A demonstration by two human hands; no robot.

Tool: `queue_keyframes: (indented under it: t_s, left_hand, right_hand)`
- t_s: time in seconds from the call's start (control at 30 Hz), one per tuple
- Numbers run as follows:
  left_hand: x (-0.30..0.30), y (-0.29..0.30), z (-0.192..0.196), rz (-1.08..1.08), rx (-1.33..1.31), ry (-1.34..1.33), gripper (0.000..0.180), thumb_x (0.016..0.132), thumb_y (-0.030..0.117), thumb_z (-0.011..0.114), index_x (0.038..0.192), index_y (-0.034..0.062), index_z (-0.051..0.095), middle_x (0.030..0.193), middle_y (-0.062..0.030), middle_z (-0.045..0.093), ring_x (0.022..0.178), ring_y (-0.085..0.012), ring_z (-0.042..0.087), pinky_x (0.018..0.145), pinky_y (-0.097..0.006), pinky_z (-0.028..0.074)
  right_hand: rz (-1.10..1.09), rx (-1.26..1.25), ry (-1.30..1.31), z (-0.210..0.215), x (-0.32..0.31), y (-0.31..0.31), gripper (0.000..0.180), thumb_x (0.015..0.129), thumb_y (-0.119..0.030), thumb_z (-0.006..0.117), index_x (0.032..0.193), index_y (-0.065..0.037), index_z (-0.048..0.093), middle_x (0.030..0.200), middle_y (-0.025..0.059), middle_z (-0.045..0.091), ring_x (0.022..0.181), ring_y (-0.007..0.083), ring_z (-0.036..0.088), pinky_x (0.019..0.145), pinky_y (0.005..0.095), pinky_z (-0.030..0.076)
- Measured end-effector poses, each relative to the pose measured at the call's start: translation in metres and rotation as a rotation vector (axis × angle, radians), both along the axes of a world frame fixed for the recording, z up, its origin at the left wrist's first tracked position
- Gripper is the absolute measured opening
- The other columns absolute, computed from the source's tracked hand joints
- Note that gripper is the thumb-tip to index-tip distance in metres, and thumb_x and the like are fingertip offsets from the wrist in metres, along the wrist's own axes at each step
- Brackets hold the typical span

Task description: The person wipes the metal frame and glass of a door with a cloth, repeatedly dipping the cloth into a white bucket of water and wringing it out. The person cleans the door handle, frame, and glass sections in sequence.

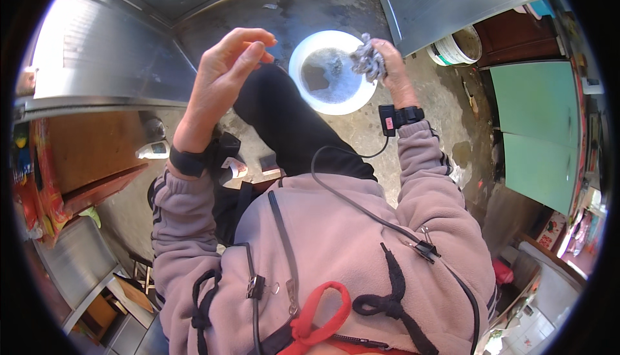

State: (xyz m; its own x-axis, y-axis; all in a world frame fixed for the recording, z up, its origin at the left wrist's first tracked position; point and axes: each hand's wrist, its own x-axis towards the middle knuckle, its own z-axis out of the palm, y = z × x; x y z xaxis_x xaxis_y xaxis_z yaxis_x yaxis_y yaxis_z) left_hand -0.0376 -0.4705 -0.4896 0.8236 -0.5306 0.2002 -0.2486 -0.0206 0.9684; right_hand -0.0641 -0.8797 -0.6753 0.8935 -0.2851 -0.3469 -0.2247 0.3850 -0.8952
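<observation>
My right hand (pixel 391 64) grips a bunched grey cloth (pixel 369 61) above the right rim of a white round basin (pixel 336 106). The cloth looks wrung into a wet, wrinkled wad. Inside the basin are foamy water and a darker patch that I cannot make out. Raised to the left of the basin, my left hand (pixel 234 63) holds nothing. Its fingers are loosely bent, with the thumb apart from them.
A white bucket (pixel 455 48) stands at the upper right, near a pale green cabinet (pixel 536 109). Grey metal panels (pixel 445 0) border the wet concrete floor (pixel 284 3). At left, a white bottle (pixel 154 150) lies beside a brown wooden cabinet (pixel 97 155). My dark-trousered knee (pixel 268 106) is close to the basin.
</observation>
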Motion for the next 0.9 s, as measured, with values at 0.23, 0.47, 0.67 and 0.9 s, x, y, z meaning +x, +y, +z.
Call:
queue_keyframes:
  t_s: [0.23, 0.47, 0.67, 0.9]
  left_hand:
    - [0.045, -0.088, -0.034, -0.165, 0.202, -0.006, 0.026, 0.111, 0.021, 0.072, 0.127, 0.0009, 0.074, 0.120, -0.0115, 0.074, 0.101, -0.0221, 0.074, 0.088, -0.033, 0.061]
    - [0.077, -0.060, -0.078, 0.054, 0.492, -0.375, 0.037, 0.100, 0.011, 0.078, 0.136, 0.0011, 0.070, 0.140, -0.0185, 0.068, 0.130, -0.0373, 0.065, 0.111, -0.044, 0.053]
    - [0.076, -0.067, -0.128, 0.212, 0.648, -0.491, 0.045, 0.096, 0.013, 0.082, 0.138, 0.0014, 0.070, 0.149, -0.0185, 0.065, 0.142, -0.0415, 0.059, 0.119, -0.049, 0.046]
    - [0.092, -0.064, -0.135, 0.240, 0.639, -0.485, 0.038, 0.095, 0.009, 0.081, 0.131, 0.0006, 0.073, 0.145, -0.0188, 0.067, 0.140, -0.0410, 0.060, 0.118, -0.050, 0.047]
  right_hand:
    - [0.026, -0.215, 0.343, -0.152, 0.001, -0.027, 0.051, 0.097, -0.031, 0.086, 0.133, 0.000, 0.068, 0.114, 0.0117, 0.077, 0.100, 0.0189, 0.075, 0.087, 0.0343, 0.060]
    - [0.108, -0.761, 0.464, -0.254, 0.023, -0.028, 0.075, 0.089, -0.034, 0.091, 0.149, 0.000, 0.063, 0.129, 0.0191, 0.076, 0.111, 0.0320, 0.076, 0.100, 0.0407, 0.060]
    - [0.493, -1.387, 0.309, -0.315, 0.055, -0.006, 0.059, 0.072, -0.038, 0.095, 0.122, -0.010, 0.080, 0.121, 0.0194, 0.077, 0.114, 0.0431, 0.073, 0.100, 0.0536, 0.058]
    - [0.567, -1.374, 0.517, -0.331, 0.079, 0.039, 0.025, 0.083, -0.033, 0.084, 0.093, -0.010, 0.085, 0.106, 0.0212, 0.080, 0.098, 0.0438, 0.078, 0.089, 0.0516, 0.062]
